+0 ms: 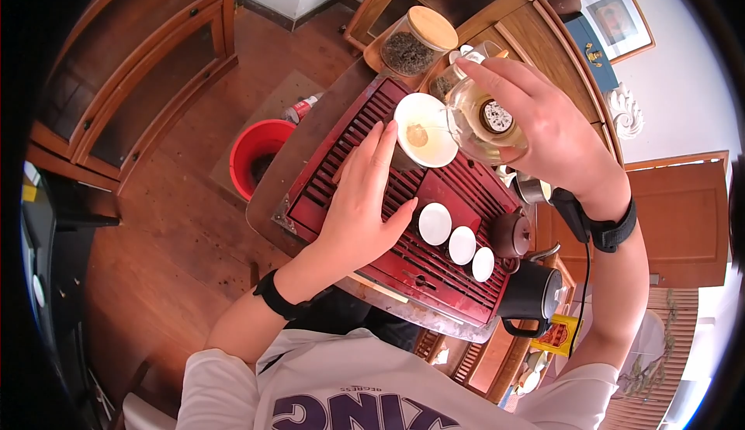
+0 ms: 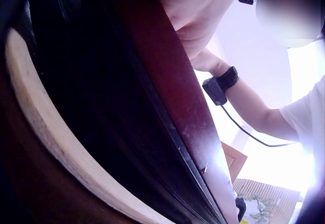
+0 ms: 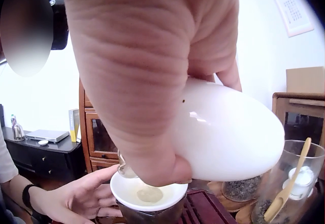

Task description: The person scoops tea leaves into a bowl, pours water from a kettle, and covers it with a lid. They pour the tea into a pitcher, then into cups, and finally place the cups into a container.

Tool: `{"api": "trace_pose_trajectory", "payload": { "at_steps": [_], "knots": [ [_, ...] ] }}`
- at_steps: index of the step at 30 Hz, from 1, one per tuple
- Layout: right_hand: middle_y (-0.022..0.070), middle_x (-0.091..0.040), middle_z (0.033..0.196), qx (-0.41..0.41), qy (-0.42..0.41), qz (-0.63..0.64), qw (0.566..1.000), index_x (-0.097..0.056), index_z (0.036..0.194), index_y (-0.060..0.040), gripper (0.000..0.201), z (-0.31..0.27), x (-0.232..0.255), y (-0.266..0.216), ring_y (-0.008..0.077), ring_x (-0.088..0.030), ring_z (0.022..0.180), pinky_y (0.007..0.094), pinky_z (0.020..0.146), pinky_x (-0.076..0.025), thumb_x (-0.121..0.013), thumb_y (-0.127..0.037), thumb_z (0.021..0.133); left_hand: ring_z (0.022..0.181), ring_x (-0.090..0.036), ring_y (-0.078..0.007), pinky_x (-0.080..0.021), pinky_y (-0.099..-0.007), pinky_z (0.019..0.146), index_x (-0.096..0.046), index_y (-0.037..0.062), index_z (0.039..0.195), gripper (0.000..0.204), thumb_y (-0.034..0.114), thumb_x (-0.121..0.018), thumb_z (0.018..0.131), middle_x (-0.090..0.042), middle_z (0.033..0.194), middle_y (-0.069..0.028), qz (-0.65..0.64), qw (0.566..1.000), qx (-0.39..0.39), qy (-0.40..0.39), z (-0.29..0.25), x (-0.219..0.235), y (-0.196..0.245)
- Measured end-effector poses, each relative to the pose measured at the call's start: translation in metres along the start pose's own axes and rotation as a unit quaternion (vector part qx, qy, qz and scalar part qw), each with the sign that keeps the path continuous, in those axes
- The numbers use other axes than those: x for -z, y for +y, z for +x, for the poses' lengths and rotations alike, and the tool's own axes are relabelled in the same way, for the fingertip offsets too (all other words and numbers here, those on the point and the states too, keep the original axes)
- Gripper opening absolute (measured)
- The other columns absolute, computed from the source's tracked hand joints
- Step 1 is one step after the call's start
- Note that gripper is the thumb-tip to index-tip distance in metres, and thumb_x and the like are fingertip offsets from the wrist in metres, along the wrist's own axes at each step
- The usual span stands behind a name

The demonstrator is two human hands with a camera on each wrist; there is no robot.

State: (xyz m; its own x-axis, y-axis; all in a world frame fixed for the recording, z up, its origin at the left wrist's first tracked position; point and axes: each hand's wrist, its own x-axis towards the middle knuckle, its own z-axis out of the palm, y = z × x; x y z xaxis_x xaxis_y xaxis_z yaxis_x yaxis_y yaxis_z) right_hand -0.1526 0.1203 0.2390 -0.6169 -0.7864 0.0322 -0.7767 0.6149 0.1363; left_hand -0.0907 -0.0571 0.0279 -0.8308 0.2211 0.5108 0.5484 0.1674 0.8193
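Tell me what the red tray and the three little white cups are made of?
The red tea tray looks like wood with a glossy red lacquer: slatted top, slight shine. The three small cups look like glazed white porcelain, smooth and bright, though ceramic type is unsure.

My right hand (image 1: 555,131) tilts a glass pitcher (image 1: 485,123) of pale tea over a white cup (image 1: 424,130) on the red tray (image 1: 341,158); my left hand (image 1: 361,197) rests beside the cup.

A pale yellow-green liquid is seen in the clear glass pitcher (image 1: 485,123) gripped by the right hand (image 1: 543,131), a white porcelain bowl (image 1: 424,130) just below its spout, and a dark red slatted wooden tea tray (image 1: 365,131) beneath the left hand (image 1: 358,197).
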Motion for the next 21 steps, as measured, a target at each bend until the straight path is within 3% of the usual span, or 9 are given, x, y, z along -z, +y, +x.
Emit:
{"api": "trace_pose_trajectory", "payload": {
  "at_steps": [20,21],
  "knots": [
    [0.0169,-0.061,0.122,-0.002,0.011,-0.018,1.000,-0.053,0.142,-0.0051,0.077,0.0015,-0.0026,-0.0031,0.0352,-0.062,0.107,0.0403,0.090,-0.054,-0.087,-0.014,0.073,0.145,-0.032,-0.0429,-0.030,-0.0486,0.117,-0.015,-0.0017,0.157,0.096,0.007,-0.074,0.082,-0.028,0.157,-0.0278,-0.005,1.000,0.001,0.001,0.0001,0.0000,-0.0004],
    [0.0169,-0.061,0.122,-0.009,0.013,-0.018,1.000,-0.054,0.139,-0.0048,0.077,0.0013,-0.0033,-0.0037,0.0360,-0.061,0.110,0.0413,0.094,-0.053,-0.086,-0.013,0.070,0.145,-0.032,-0.0429,-0.030,-0.0486,0.117,-0.015,-0.0017,0.157,0.096,0.007,-0.074,0.082,-0.028,0.157,-0.0278,-0.005,1.000,0.002,0.001,0.0001,-0.0001,-0.0006]
  ]
}}
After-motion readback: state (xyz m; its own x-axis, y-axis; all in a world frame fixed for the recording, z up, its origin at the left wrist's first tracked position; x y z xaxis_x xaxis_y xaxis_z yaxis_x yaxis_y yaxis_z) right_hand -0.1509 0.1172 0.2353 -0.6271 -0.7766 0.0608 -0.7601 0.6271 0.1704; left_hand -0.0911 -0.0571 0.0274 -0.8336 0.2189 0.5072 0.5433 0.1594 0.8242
